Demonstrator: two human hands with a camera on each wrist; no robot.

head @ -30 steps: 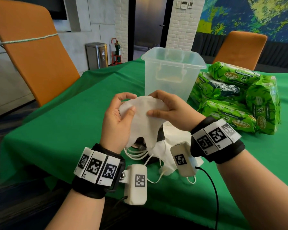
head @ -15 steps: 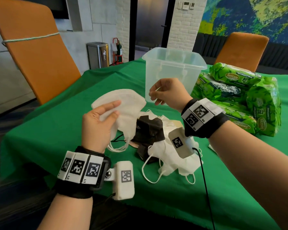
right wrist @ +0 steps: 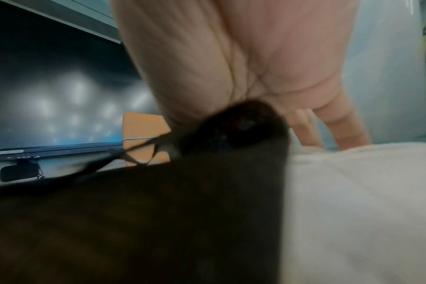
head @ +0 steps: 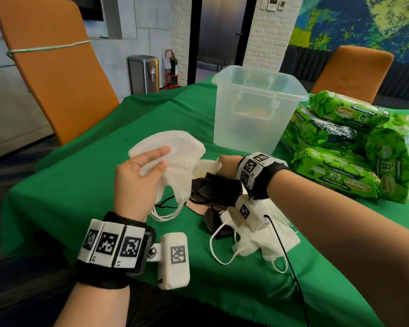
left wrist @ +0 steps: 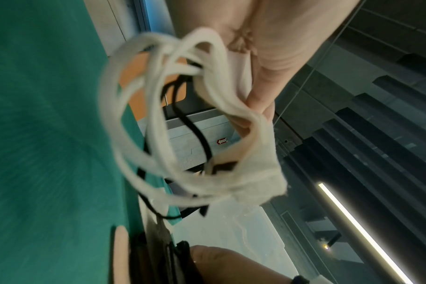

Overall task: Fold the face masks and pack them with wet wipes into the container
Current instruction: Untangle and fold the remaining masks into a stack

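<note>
My left hand (head: 139, 182) holds a folded white mask (head: 175, 149) up above the green tablecloth, thumb and fingers pinching it; its ear loops (left wrist: 139, 119) hang below the hand (left wrist: 268, 48). My right hand (head: 227, 162) is down on the pile of masks, fingers pinching the edge of another white mask (head: 206, 165). Black masks (head: 213, 187) lie under my right wrist, with more white masks (head: 257, 241) nearer me. In the right wrist view the fingers (right wrist: 328, 123) point down behind a black mask (right wrist: 182, 211) and white fabric (right wrist: 365, 201). The clear container (head: 257, 109) stands behind the pile.
Several green wet wipe packs (head: 347, 142) are stacked right of the container. The table under the green cloth (head: 80, 173) ends close to me. An orange chair (head: 57, 74) stands at the left edge, another (head: 354, 72) behind the wipes.
The hands have parted: my left hand carried the folded white mask to the left. My right hand let go of it, rose, then dropped onto the pile and took hold of another white mask.
</note>
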